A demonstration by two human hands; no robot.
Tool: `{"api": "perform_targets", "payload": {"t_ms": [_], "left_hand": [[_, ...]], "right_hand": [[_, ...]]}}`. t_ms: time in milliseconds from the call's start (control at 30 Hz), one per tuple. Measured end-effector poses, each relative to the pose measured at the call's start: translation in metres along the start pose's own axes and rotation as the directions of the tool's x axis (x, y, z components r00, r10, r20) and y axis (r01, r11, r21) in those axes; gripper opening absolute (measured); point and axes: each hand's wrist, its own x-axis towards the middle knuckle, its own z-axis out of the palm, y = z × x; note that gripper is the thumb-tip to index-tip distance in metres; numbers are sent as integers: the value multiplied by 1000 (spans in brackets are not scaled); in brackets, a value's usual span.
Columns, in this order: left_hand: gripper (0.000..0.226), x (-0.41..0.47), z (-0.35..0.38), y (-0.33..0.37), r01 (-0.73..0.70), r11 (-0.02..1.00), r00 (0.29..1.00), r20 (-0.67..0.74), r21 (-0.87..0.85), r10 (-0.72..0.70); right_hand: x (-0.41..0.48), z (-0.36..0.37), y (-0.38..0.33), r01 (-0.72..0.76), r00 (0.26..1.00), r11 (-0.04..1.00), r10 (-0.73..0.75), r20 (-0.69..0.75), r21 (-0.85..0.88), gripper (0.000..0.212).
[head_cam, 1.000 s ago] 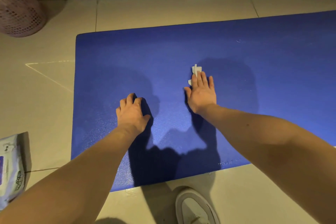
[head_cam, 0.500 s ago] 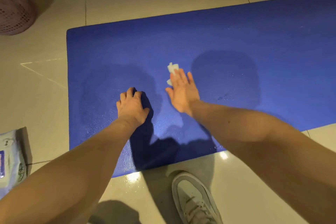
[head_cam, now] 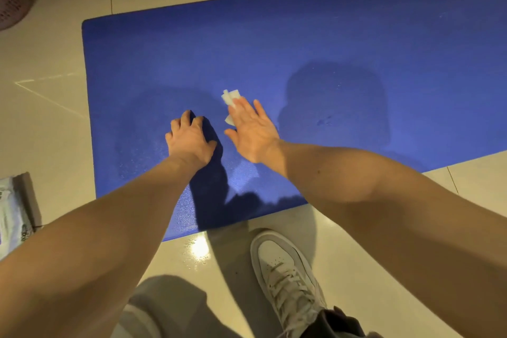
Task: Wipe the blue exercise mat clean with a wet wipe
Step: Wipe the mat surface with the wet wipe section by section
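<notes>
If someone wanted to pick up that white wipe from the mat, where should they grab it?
Probably at the far end of the wet wipe, coming from the far side of the blue mat. That crumpled tip sticks out past the fingertips of the right hand, which lies flat over the rest of it. The left hand rests beside it, touching only the mat.

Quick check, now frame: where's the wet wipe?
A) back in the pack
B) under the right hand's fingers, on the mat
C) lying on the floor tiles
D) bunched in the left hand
B: the white wet wipe pokes out from under the flat right hand on the blue mat; the left hand rests on the mat with no wipe visible.
</notes>
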Motion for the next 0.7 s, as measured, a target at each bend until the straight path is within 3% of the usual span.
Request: {"api": "perform_targets", "payload": {"t_ms": [133, 233, 300, 367, 467, 533, 600, 700], "left_hand": [[75, -5, 1, -3, -3, 1000, 1000, 19, 8, 3], [77, -6, 2, -3, -4, 1000, 1000, 18, 11, 3], [77, -5, 3, -2, 3, 1000, 1000, 13, 8, -4], [77, -6, 4, -1, 6, 1000, 1000, 10, 6, -6], [76, -9, 5, 0, 6, 1000, 1000, -4, 1, -6], [76, -11, 6, -1, 2, 1000, 1000, 0, 5, -2], [76, -14, 6, -2, 0, 1000, 1000, 15, 13, 0], [76, -21, 9, -5, -1, 1000, 1000, 26, 5, 1]], "right_hand": [[-6, -13, 50, -252, 967, 963, 253, -9, -98, 69], [-5, -12, 40, -382, 924, 920, 384, 0, -85, 72], [-6, -8, 15, -330, 942, 942, 332, -41, 61, 70], [-12, 0, -11, -178, 982, 969, 186, -27, 170, 70], [-19, 10, -24, -28, 996, 1000, 27, 85, 7, 71], [-19, 7, -8, 51, 998, 997, -48, 47, -64, 71], [-21, -4, 18, 17, 1000, 994, -19, -19, -107, 71], [-25, -22, 63, -224, 974, 965, 227, 9, -135, 69]]}}
